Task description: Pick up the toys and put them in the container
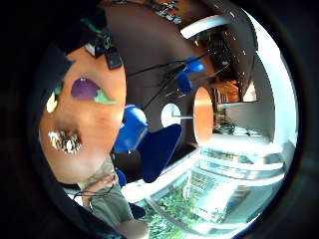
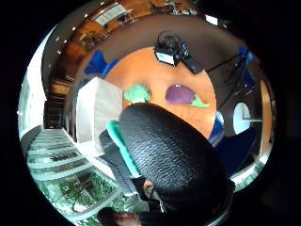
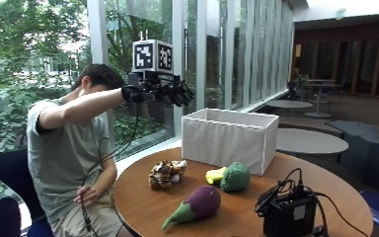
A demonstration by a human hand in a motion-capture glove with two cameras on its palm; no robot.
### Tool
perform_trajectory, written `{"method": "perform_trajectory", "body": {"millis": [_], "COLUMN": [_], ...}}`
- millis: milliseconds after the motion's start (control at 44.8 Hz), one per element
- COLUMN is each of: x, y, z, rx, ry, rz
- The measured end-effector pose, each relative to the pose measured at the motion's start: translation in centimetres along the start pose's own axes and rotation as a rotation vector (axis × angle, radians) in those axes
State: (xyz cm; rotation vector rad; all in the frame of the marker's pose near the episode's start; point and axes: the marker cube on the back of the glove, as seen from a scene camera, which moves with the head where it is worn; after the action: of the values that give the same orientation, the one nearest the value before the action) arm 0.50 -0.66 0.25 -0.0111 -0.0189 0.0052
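Four soft toys lie on the round wooden table (image 3: pixel 347 195) in front of the white fabric container (image 3: pixel 229 139): a tiger (image 3: pixel 166 173), a yellow toy (image 3: pixel 214 175) touching a green broccoli (image 3: pixel 235 177), and a purple eggplant (image 3: pixel 196 206) nearest the table edge — none is in the container yet. The gloved right hand (image 3: pixel 167 92) hangs high above them, fingers drooping, relaxed and holding nothing. A reach for the broccoli could drag the yellow toy along — or nudge the eggplant off the edge.

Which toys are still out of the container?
Three out: tiger, broccoli and eggplant lie on the table before the white container. Its inside is hidden.
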Motion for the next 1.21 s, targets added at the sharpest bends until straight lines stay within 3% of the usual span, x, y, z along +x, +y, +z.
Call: {"method": "perform_trajectory", "body": {"millis": [514,670,938,1072,1206], "x": [-0.1,-0.4,-3.6,-5.5,-5.5], "y": [-8.4,-10.0,-9.3,-8.7,-9.4], "z": [9.1,15.9,27.6,30.3,30.5], "rx": [-0.105,-0.217,-0.405,-0.182,-0.114], "ry": [-0.124,-0.136,-0.177,-0.054,-0.154], "rz": [-0.069,-0.030,-0.089,-0.139,-0.150]}}
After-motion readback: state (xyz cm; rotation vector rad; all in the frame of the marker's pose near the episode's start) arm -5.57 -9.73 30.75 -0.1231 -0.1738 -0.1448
